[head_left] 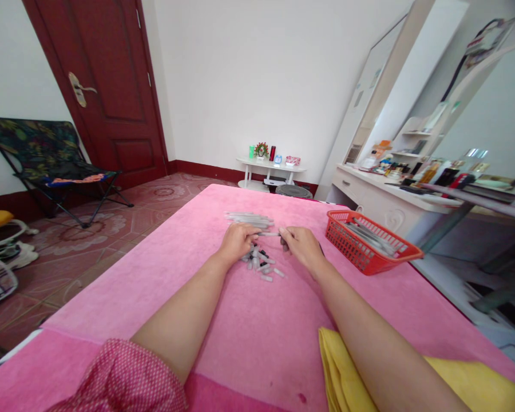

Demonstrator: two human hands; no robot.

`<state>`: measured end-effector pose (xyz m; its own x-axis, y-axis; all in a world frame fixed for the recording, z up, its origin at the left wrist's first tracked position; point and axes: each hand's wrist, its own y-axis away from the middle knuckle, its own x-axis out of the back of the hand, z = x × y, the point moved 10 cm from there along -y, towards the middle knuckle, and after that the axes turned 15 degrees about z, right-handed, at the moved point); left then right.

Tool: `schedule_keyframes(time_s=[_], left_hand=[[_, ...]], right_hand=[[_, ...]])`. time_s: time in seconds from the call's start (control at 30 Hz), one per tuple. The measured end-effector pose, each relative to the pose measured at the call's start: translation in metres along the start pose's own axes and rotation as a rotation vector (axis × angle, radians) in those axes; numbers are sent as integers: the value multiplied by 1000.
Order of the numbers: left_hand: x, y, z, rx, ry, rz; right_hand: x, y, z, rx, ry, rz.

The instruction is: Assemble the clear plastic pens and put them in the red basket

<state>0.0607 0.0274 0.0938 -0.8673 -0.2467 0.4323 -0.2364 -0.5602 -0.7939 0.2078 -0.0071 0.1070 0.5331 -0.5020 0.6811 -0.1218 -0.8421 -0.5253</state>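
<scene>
Between my hands a slim, pale grey pen (pixel 269 233) is held level above the table. My left hand (pixel 237 240) is closed on its left end, and my right hand (pixel 301 243) pinches the right end. Just below them lies a loose heap of small pen caps (pixel 257 260), mostly translucent white with a few black pieces. Behind my left hand, several similar grey pens (pixel 249 218) lie side by side in a pile. My fingers hide the tips of the held pen.
To the right stands a red plastic basket (pixel 371 263) with more grey pens inside. A folded yellow cloth (pixel 341 366) lies under my right forearm. The table wears a pink cover (pixel 163 280). Beyond its right side is a white dresser (pixel 369 189) crowded with bottles.
</scene>
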Motion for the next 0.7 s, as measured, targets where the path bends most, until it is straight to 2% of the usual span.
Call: schedule_keyframes(time_s=[0.17, 0.33, 0.47, 0.6, 0.7], left_hand=[[1, 0, 3, -22, -17, 3], [1, 0, 1, -19, 0, 7], [0, 0, 1, -11, 34, 15], [0, -1, 2, -5, 76, 10], [1, -1, 1, 14, 91, 18]], right_hand=[[5, -2, -2, 28, -43, 62], [1, 0, 1, -7, 6, 11], [5, -1, -3, 17, 20, 35], [3, 0, -1, -21, 56, 0], [7, -1, -4, 1, 30, 34]])
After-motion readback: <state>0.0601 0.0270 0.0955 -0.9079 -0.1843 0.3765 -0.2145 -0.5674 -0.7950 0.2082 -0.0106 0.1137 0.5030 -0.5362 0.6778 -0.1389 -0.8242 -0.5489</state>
